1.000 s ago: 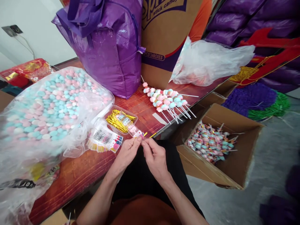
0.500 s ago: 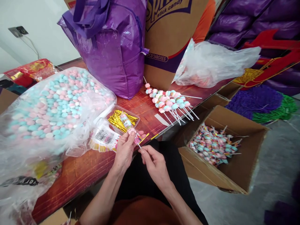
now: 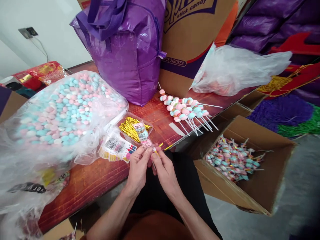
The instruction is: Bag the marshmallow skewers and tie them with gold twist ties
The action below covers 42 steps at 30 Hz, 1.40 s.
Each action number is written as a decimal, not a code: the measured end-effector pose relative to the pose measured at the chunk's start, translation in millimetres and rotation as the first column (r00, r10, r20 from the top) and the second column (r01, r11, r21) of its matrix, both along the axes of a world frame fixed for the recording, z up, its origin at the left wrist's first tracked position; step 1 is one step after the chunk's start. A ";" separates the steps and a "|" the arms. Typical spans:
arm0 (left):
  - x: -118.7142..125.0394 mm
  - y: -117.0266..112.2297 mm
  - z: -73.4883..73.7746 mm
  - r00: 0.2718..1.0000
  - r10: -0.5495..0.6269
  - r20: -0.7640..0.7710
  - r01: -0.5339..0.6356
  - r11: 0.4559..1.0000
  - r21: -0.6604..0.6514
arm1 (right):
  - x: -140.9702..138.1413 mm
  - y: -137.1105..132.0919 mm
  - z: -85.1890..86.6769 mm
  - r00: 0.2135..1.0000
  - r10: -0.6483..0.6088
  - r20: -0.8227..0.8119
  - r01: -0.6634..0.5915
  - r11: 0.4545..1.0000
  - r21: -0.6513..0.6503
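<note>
A marshmallow-candy stick in a small printed clear bag points up and away from me between both hands. My left hand pinches it around the lower end of the bag. Close against it, my right hand pinches at the bag's neck, where a bit of gold twist tie shows at the fingertips. The stick's lower end is mostly hidden by the fingers. Just beyond lies a clear tray of gold twist ties. Beside it, left of my hands, is a fanned stack of printed bags.
Unwrapped candy sticks are piled on the red table. A large clear bag of pastel candies covers the left side. Behind stand a purple bag and a carton. An open box of wrapped sticks is at right.
My right hand has moved up from the stick's lower end to the bag's neck, against my left hand. The bagged candy has turned slightly. The whole view has shifted a little.
</note>
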State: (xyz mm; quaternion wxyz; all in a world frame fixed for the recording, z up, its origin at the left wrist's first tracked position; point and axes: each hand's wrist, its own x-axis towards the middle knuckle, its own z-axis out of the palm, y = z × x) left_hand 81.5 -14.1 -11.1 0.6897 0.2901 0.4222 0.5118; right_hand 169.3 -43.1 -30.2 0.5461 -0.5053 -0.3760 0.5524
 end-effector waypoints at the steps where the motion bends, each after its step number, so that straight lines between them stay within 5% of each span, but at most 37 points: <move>1: -5.6 -1.2 2.8 1.000 -0.013 0.006 0.013 1.000 0.013 | -4.9 2.0 3.5 0.994 0.002 -0.105 -0.005 1.000 -0.030; 5: -41.9 -5.0 12.4 0.992 -0.069 0.108 0.063 0.996 0.062 | -28.7 6.1 17.0 0.818 0.191 -0.543 -0.294 0.950 -0.109; 7: -58.4 -5.7 13.7 0.983 -0.104 0.154 0.090 0.992 0.093 | -34.8 9.7 21.7 0.781 0.372 -0.502 -0.465 0.882 -0.071; 9: -67.5 -4.5 13.0 0.984 -0.047 0.173 0.029 0.994 0.108 | -33.3 18.1 25.9 0.812 0.539 -0.225 -0.561 0.827 -0.042; 11: -70.0 -0.6 11.5 0.982 0.088 0.169 -0.110 0.986 0.125 | -26.1 32.2 31.0 0.799 0.554 0.234 -0.564 0.825 -0.027; 14: -70.1 7.6 8.5 0.951 0.279 0.133 -0.296 0.947 0.125 | -14.4 62.6 38.0 0.533 0.187 0.825 -0.354 0.935 0.016; 16: -70.9 11.6 6.4 0.945 0.308 0.112 -0.317 0.945 0.078 | -10.9 85.5 38.5 0.249 0.025 0.968 -0.181 0.983 0.021; 18: -71.3 13.2 5.0 0.951 0.285 0.116 -0.290 0.957 0.027 | -11.4 106.7 34.2 0.045 0.041 0.998 -0.104 0.994 -0.036; 21: -70.5 13.0 4.2 0.955 0.258 0.143 -0.261 0.965 -0.001 | -15.8 128.6 23.2 -0.060 0.096 0.994 -0.141 0.985 -0.104; 29: -72.6 20.4 -2.6 0.943 0.272 0.190 -0.271 0.962 -0.032 | -13.7 128.8 19.1 -0.051 0.041 0.998 -0.158 0.986 -0.048; 36: -72.5 31.0 -3.3 0.925 0.330 0.189 -0.333 0.943 -0.013 | -8.3 121.0 23.2 0.194 -0.009 0.981 -0.120 0.992 0.032; 42: -71.4 32.7 -2.0 0.936 0.318 0.151 -0.317 0.948 -0.030 | -2.8 125.0 21.1 0.318 -0.101 0.943 -0.071 0.989 0.130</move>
